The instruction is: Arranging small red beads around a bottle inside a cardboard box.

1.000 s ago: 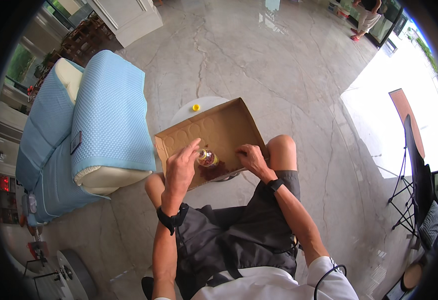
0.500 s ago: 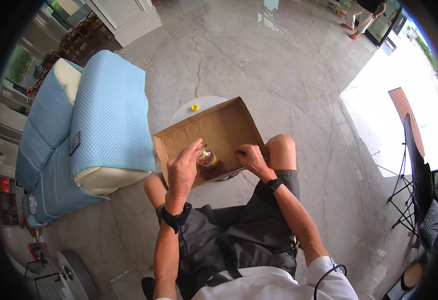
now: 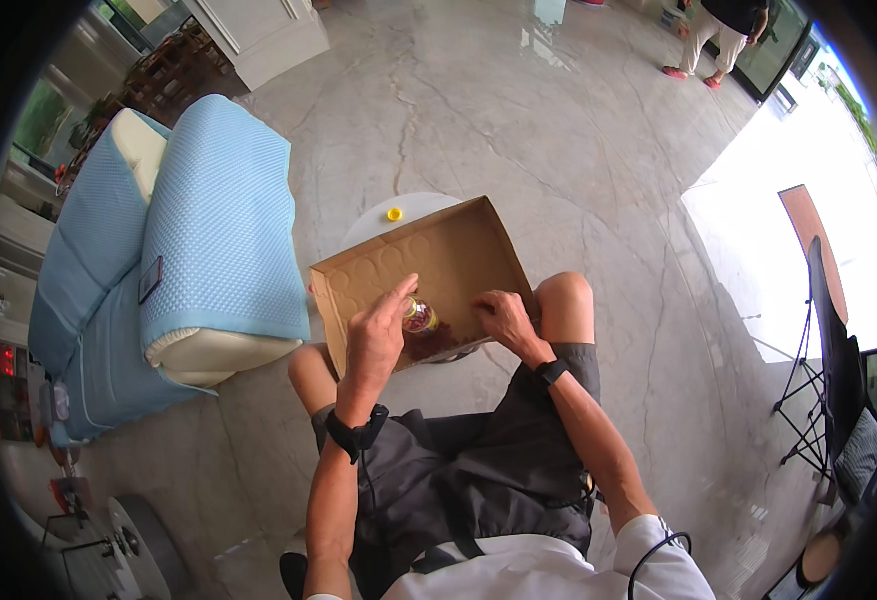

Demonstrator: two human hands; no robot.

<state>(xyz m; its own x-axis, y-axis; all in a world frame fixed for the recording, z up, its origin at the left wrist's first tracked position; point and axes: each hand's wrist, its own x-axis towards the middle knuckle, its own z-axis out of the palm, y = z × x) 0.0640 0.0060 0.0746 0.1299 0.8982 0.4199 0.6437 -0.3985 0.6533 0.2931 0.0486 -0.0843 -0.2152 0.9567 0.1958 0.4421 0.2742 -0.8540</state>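
A small clear jar with dark red contents is inside a shallow open cardboard box between my knees. Dark red bits lie on the box bottom beside the jar. My left hand reaches over the box's near-left side, its fingers stretched out along the jar's left; whether the palm touches the jar is hidden. By the box's right wall, my right hand is closed with fingertips pressed together, and anything between them is too small to make out.
A yellow cap lies on a round white tabletop beyond the box. Left of me stands a sofa with a light blue cover, a phone on it. A folding stand is at right; another person stands near the far-right doorway.
My left hand has shifted slightly toward the jar's side. My right hand stays nearly in place with fingers closed. The person at the far right has moved a little.
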